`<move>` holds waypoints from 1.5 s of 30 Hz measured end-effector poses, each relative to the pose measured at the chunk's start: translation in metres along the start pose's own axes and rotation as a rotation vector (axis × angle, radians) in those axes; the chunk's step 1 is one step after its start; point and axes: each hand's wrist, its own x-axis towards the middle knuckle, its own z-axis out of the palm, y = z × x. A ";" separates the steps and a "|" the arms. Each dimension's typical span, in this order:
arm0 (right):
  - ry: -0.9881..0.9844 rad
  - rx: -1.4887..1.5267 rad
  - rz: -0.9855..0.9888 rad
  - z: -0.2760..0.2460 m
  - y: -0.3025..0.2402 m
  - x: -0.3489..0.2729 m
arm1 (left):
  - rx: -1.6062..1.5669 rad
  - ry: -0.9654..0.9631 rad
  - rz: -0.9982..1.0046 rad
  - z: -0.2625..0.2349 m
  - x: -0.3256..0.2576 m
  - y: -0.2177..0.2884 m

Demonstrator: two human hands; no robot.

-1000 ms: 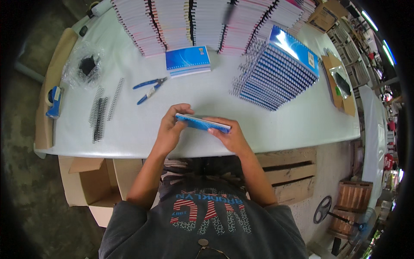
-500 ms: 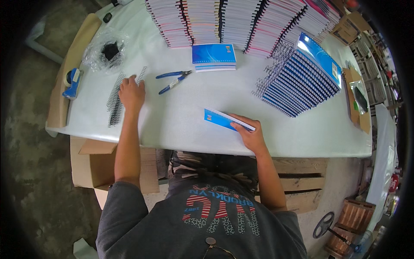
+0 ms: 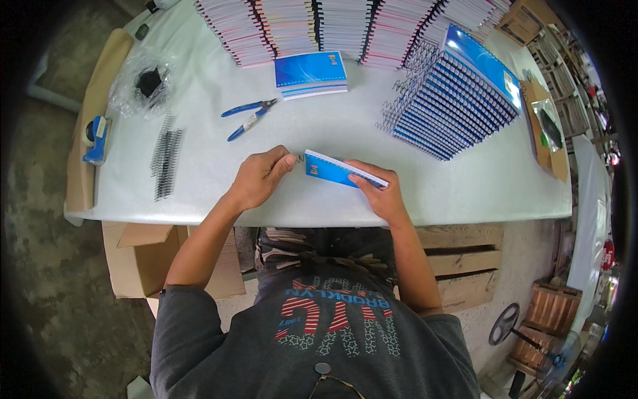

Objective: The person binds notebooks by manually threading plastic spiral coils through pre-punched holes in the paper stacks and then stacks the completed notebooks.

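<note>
My right hand (image 3: 380,189) grips a thin blue-covered notebook (image 3: 332,170) by its right end, thumb on the cover, over the front of the table. Closed around a dark spiral binding coil (image 3: 300,159), my left hand (image 3: 262,176) is just left of the notebook. Only the coil's tip shows past the fingers, close to the notebook's left end; the rest is hidden. More loose spiral coils (image 3: 166,159) lie in a bundle on the table's left side. Beyond my hands rest blue-handled cutting pliers (image 3: 247,120), spread apart, and a small stack of blue notebooks (image 3: 310,74).
A tall, leaning stack of spiral-bound blue notebooks (image 3: 455,106) stands on the right. Rows of bound books (image 3: 286,30) line the back. On the left are crumpled clear plastic wrap (image 3: 147,83) and a blue tape dispenser (image 3: 97,141). A cardboard box (image 3: 143,259) sits below the table edge.
My left hand has left the coil bundle with one coil and moved right, beside the notebook. My right hand still holds the notebook in about the same place. The view has shifted slightly.
</note>
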 end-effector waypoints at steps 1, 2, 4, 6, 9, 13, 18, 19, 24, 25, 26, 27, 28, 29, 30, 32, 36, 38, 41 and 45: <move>-0.006 0.005 -0.001 0.000 0.000 0.000 | -0.024 0.018 0.021 0.002 0.001 -0.001; -0.003 0.004 0.001 0.001 0.000 0.000 | -0.024 0.014 0.022 0.002 0.002 0.000; 0.011 0.026 0.026 0.002 0.001 0.000 | -0.066 -0.017 -0.007 -0.002 0.004 0.005; 0.012 0.026 0.030 0.001 0.002 0.000 | -0.137 -0.051 -0.026 -0.002 0.007 0.002; 0.013 0.027 0.036 0.001 0.001 -0.001 | -0.262 -0.094 -0.088 -0.004 0.006 0.005; 0.012 0.053 0.041 0.002 0.004 -0.001 | -0.423 -0.165 -0.168 -0.005 0.008 0.003; -0.015 0.065 -0.004 0.000 0.000 -0.001 | -0.389 -0.133 -0.193 -0.009 0.018 0.019; -0.033 0.061 -0.031 -0.001 -0.001 -0.001 | -0.370 -0.125 -0.169 -0.010 0.020 0.021; -0.035 0.077 -0.015 0.000 0.000 -0.002 | -0.121 -0.036 0.238 -0.020 0.021 0.027; -0.016 0.052 -0.026 0.001 -0.001 -0.002 | 0.132 0.051 0.383 -0.018 0.020 0.029; -0.015 0.052 -0.027 0.001 -0.001 -0.002 | 0.300 -0.051 0.395 -0.022 0.020 0.031; -0.017 0.051 -0.036 0.001 0.000 -0.003 | 0.462 -0.153 0.424 -0.027 0.019 0.034; -0.016 0.046 -0.041 0.001 0.001 -0.003 | 0.460 -0.156 0.429 -0.028 0.022 0.045; -0.010 0.042 -0.039 0.001 0.000 -0.005 | 0.579 -0.229 0.300 -0.027 0.025 0.059; -0.005 0.044 -0.019 0.002 -0.003 -0.007 | 0.698 -0.298 0.164 -0.026 0.025 0.066; 0.003 0.043 0.001 0.004 -0.003 -0.011 | 0.755 -0.158 0.317 -0.019 0.023 0.058; 0.015 -0.020 -0.060 0.013 -0.001 -0.020 | 0.820 0.521 0.618 0.013 0.012 0.030; -0.001 -0.045 -0.093 0.023 -0.004 -0.027 | 0.899 0.186 0.535 0.053 -0.016 -0.024; 0.110 0.012 -0.118 0.030 -0.004 -0.032 | 0.773 0.102 0.593 0.065 -0.043 -0.028; -0.028 -0.086 -0.333 0.045 -0.001 -0.039 | 0.816 0.676 0.697 0.035 -0.008 -0.033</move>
